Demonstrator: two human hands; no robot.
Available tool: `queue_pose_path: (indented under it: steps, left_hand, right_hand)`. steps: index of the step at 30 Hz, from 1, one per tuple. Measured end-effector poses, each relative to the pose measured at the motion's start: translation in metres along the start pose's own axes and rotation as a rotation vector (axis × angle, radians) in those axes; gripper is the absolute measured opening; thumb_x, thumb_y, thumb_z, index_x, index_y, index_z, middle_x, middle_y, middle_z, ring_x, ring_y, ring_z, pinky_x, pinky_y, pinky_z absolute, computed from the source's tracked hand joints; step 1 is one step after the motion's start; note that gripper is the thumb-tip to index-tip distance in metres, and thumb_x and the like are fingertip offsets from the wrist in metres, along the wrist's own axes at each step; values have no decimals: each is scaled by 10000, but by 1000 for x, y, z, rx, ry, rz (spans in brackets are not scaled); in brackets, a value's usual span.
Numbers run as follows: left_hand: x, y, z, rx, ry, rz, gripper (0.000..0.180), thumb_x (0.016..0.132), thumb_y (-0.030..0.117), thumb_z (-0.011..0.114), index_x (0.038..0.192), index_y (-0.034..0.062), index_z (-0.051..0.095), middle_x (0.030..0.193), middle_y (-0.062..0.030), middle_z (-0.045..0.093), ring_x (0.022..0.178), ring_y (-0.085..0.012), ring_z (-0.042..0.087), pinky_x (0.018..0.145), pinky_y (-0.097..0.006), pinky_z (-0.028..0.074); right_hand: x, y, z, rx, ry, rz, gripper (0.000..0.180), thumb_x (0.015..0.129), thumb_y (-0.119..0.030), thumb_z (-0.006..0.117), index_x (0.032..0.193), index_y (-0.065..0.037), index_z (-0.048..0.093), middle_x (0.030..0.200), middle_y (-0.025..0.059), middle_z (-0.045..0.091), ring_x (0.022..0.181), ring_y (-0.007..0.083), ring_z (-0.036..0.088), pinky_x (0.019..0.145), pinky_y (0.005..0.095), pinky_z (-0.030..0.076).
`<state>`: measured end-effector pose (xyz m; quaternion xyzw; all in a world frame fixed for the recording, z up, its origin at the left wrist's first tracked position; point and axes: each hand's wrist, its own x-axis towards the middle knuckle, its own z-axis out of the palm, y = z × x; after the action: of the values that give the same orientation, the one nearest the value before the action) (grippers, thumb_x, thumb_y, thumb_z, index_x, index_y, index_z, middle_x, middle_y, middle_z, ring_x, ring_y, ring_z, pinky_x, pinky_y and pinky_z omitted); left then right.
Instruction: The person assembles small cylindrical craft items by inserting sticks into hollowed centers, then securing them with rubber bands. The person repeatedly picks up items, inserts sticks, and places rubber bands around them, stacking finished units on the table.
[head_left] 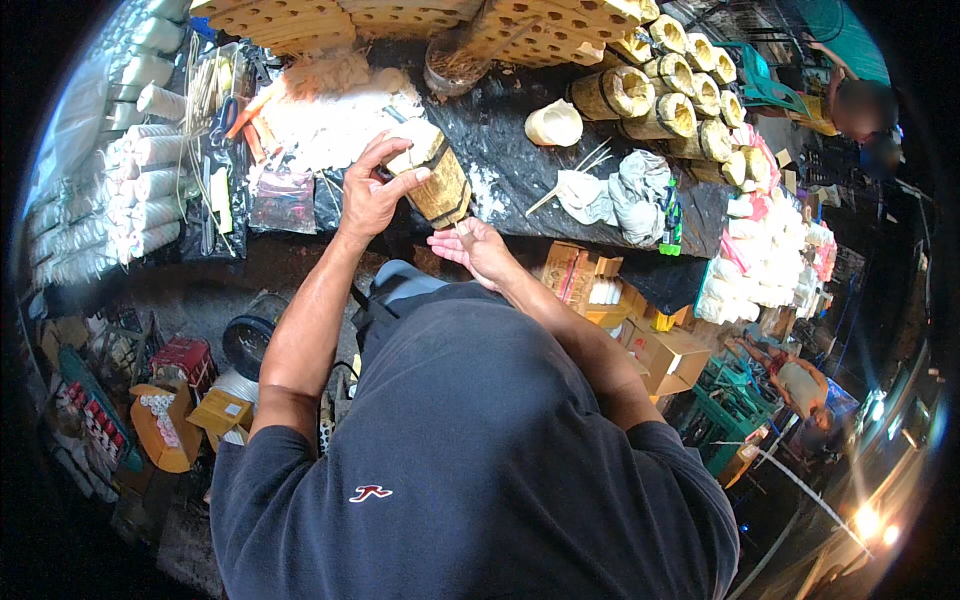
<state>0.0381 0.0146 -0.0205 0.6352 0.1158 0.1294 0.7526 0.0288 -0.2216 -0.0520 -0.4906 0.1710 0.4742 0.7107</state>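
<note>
On the black-covered table, my left hand (372,192) grips the upper left side of a yellowish, many-sided wooden block (440,188) with dark bands around it. My thumb lies on its pale upper end and the fingers curl over the edge. The block leans toward me. At its lower end my right hand (478,252) has thumb and forefinger pinched together, the other fingers stretched out. Whatever sits in that pinch is too small to make out. White powder (325,118) is heaped behind my left hand.
Similar hollow banded blocks (672,115) are stacked at the back right, beside a cream cup-shaped piece (554,124). A grey cloth (640,190) and thin sticks (572,178) lie right of my hands. White rolls (155,185) fill the left; drilled wooden blocks (545,32) stand behind.
</note>
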Motion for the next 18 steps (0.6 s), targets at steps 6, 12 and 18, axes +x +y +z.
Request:
queue_pose_path:
  steps: [6,12,18]
  left_hand:
    - [0,2,-1,163,0,57,459,782,109,957,1202,16,798,1436,-214,635,1340,-276,616,1137,-373,477]
    - [-5,6,3,269,-75,184,478,721,162,990,1151,39,820,1445,-255,621,1321,-335,634,1096,-411,517]
    - [-14,10,12,530,-219,448,486,684,280,1009,1103,121,822,1522,-307,540,1372,-450,605,1098,-478,539]
  right_hand:
    - [5,-3,2,-41,29,79,293,1178,-207,418,1279,64,466,1261,251,601,1163,377,684,1038,497,596]
    - [13,4,-1,-147,95,125,192,1166,-162,423,1218,1,510,1155,173,628,992,300,713,874,432,625]
    - [33,13,2,-125,208,167,211,1069,-4,437,1209,-13,594,1008,109,674,853,228,703,696,380,596]
